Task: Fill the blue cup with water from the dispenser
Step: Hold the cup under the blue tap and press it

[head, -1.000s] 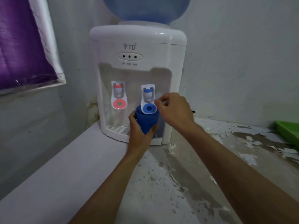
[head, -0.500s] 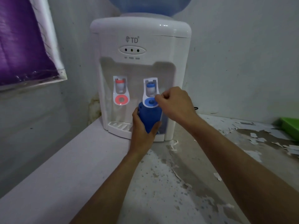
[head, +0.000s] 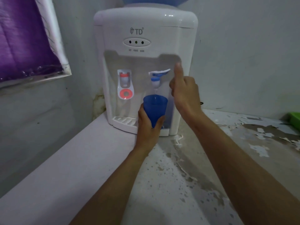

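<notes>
A white tabletop water dispenser (head: 146, 21) stands against the wall, with a red tap (head: 124, 86) on the left and a blue tap (head: 155, 78) on the right. My left hand (head: 146, 127) holds the blue cup (head: 155, 109) upright under the blue tap. A thin stream of water runs from the spout into the cup. The blue tap's lever (head: 159, 72) is lifted to level. My right hand (head: 183, 90) is beside that lever, fingers curled and thumb pointing up; its fingers reach toward the lever's right end.
A drip tray (head: 124, 121) sits at the dispenser's base. The counter (head: 170, 176) has peeling, spotted paint. A green object (head: 293, 118) lies at the far right edge. A purple sheet in a white frame (head: 24, 38) hangs on the left wall.
The blue tap's lever has swung up from hanging down to level. Water now flows into the cup, which my left hand has lowered a little under the spout.
</notes>
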